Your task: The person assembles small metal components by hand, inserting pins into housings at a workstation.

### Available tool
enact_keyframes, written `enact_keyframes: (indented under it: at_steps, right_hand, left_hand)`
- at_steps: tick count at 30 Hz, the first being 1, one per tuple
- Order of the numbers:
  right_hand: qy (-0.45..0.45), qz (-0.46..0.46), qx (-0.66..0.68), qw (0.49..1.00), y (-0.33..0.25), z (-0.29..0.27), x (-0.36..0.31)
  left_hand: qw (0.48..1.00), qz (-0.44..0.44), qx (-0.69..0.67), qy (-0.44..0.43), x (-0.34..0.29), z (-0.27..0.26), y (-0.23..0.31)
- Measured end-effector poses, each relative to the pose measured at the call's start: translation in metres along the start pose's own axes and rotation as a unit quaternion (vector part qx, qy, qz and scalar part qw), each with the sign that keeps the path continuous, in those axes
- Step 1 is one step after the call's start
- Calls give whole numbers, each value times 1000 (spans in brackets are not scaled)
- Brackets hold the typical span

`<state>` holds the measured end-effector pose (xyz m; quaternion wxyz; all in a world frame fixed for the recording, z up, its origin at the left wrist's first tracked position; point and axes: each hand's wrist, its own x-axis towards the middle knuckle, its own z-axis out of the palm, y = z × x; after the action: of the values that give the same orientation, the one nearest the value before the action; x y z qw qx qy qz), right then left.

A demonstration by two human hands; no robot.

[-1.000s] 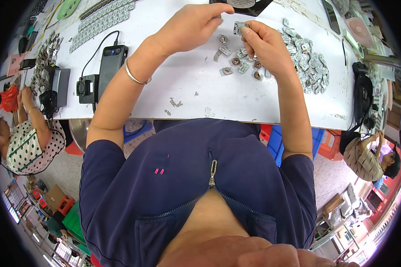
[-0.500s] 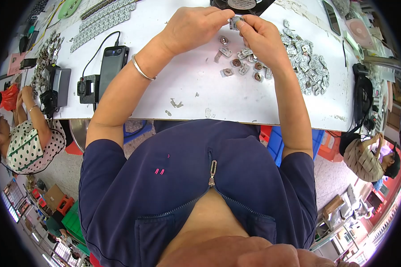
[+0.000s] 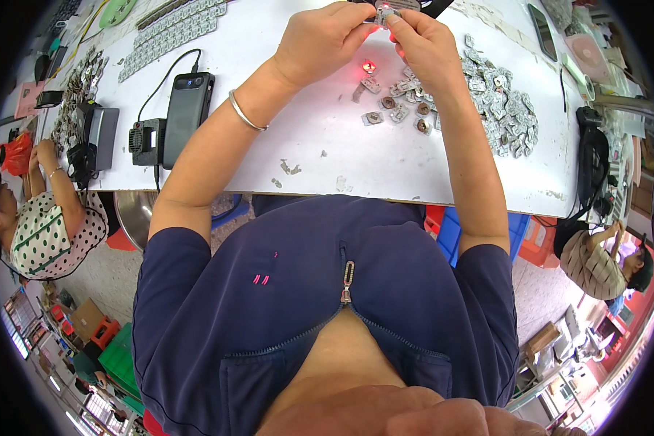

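Observation:
At the far edge of the work area, a small grey-white electronic module point(image 3: 386, 13) glows red between my two hands. My right hand point(image 3: 423, 45) pinches it between thumb and fingers. My left hand point(image 3: 323, 42) is closed at its left side, thumb and forefinger tips together at the module's edge; what exactly they grip is too small to see. Just below my hands a red glow falls on another module point(image 3: 369, 67) on the white table. More loose modules with round brown parts point(image 3: 423, 125) lie beside my right wrist.
A large pile of modules point(image 3: 512, 109) lies right of my right forearm. Left of me are a black power bank point(image 3: 189, 120) with a cable, a black charger block point(image 3: 147, 143) and rows of module panels point(image 3: 171, 43). A black fan-like device point(image 3: 436, 7) stands behind my hands. Two people sit at either side.
Both hands have moved slightly up and away with the module. Red light now shows at the module and on the one below. My left forearm has shifted a little to the right.

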<state>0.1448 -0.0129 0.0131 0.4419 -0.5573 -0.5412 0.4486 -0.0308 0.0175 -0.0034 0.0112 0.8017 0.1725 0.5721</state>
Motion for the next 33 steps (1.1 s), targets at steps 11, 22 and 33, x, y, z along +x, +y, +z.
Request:
enact_keyframes:
  at_steps: [11, 22, 33]
  right_hand:
    - [21, -30, -120, 992, 8, -11, -55]
    - [-91, -78, -78, 990, -1, -8, -66]
    - [-95, -64, -147, 983, -20, -23, -57]
  left_hand:
    - [943, -149, -2, -296, -8, -6, 25]
    - [873, -253, -142, -391, 20, -10, 42]
    - [844, -306, -171, -407, 31, -22, 30]
